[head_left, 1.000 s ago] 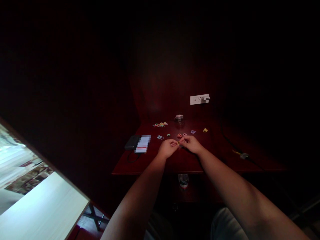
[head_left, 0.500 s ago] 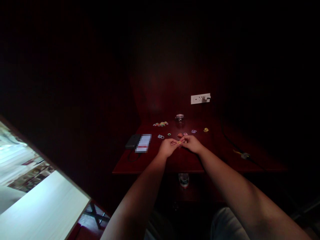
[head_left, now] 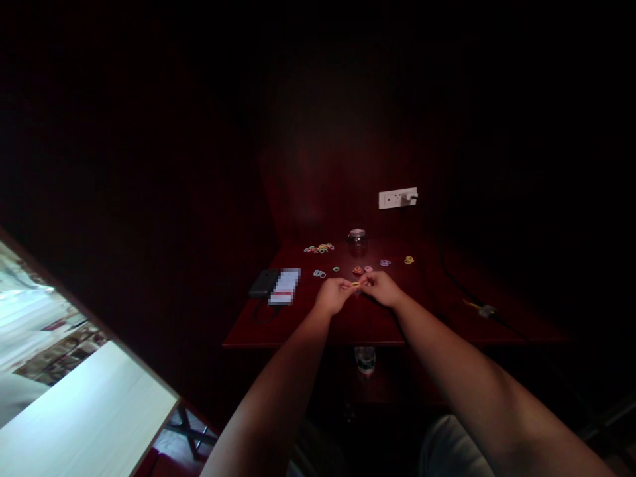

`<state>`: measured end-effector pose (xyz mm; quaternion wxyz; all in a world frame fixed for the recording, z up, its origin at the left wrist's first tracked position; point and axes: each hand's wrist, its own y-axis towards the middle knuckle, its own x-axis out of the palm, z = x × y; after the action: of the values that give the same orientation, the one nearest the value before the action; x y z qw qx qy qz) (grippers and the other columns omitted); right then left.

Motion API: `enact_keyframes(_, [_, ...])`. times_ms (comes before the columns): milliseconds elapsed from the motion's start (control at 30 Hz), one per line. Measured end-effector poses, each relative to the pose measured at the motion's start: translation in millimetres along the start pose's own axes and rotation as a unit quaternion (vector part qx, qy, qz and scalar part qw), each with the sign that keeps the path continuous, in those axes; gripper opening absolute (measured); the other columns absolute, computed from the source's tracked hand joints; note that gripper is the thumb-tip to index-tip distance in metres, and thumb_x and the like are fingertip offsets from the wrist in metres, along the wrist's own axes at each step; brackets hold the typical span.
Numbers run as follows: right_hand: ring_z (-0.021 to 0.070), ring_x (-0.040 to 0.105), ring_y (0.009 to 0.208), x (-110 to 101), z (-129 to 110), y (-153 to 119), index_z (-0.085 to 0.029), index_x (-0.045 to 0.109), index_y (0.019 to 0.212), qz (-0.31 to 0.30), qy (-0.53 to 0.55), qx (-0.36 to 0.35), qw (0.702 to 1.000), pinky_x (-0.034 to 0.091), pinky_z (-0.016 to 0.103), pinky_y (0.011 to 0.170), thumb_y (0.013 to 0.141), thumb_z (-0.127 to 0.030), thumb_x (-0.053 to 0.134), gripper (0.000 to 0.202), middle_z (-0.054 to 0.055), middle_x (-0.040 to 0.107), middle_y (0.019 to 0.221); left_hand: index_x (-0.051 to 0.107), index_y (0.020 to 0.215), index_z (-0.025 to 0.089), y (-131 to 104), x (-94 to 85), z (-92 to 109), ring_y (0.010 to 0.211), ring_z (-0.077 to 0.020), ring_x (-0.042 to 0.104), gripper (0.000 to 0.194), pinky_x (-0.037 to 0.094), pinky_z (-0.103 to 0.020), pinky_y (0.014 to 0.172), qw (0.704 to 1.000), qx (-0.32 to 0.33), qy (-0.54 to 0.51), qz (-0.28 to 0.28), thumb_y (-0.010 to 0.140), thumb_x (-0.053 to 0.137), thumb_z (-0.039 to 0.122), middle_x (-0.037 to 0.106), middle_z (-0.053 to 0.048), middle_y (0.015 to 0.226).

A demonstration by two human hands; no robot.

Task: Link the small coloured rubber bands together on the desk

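Observation:
Between the fingertips of both hands is a small yellow hair tie [head_left: 356, 285], held above the dark red table. My left hand [head_left: 334, 295] pinches it from the left and my right hand [head_left: 381, 289] from the right. Just beyond the fingers lie orange-red hair ties [head_left: 358, 270] and pink ones [head_left: 368, 269]. Farther right are purple hair ties [head_left: 385, 263] and a yellow group [head_left: 409, 260]. To the left sit a single green hair tie [head_left: 336, 269] and pale blue ones [head_left: 319, 273]. A mixed-colour pile [head_left: 320, 248] lies at the back left.
A lidded clear jar [head_left: 358, 240] stands at the back of the table [head_left: 298, 328]. A phone with a blurred screen [head_left: 285, 286] and a black box [head_left: 264, 282] lie left. A cable connector [head_left: 487, 311] is at right, a wall socket [head_left: 397, 198] behind, a cup [head_left: 366, 360] below.
Both hands stay nearly in place around the yellow hair tie, which shows a slightly wider loop now. The view has shifted very slightly.

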<state>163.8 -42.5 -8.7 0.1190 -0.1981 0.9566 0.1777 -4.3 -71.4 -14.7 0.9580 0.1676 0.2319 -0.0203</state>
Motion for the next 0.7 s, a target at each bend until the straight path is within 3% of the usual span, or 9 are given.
enact_keyframes(333, [0.0097, 0.043, 0.049, 0.1, 2.0, 0.3, -0.014, 0.059, 0.064, -0.003, -0.01, 0.002, 1.0, 0.032, 0.023, 0.049, 0.06, -0.037, 0.066, 0.024, 0.0, 0.053, 0.054, 0.067, 0.08, 0.012, -1.5, -1.4, -1.4, 0.068, -0.0152, 0.063, 0.019, 0.048, -0.025, 0.063, 0.999, 0.026, 0.044, 0.003, 0.075, 0.06, 0.029, 0.069, -0.008, 0.077])
enact_keyframes(700, [0.0095, 0.042, 0.049, 1.0, -3.2, -0.8, -0.015, 0.059, 0.067, -0.001, -0.021, -0.003, 1.0, 0.031, 0.023, 0.049, 0.061, -0.038, 0.065, 0.025, -0.001, 0.053, 0.054, 0.065, 0.081, 0.011, -1.1, 0.1, -3.2, 0.068, -0.0145, 0.063, 0.022, 0.049, -0.024, 0.063, 0.999, 0.013, 0.03, 0.01, 0.075, 0.061, 0.032, 0.069, -0.009, 0.078])
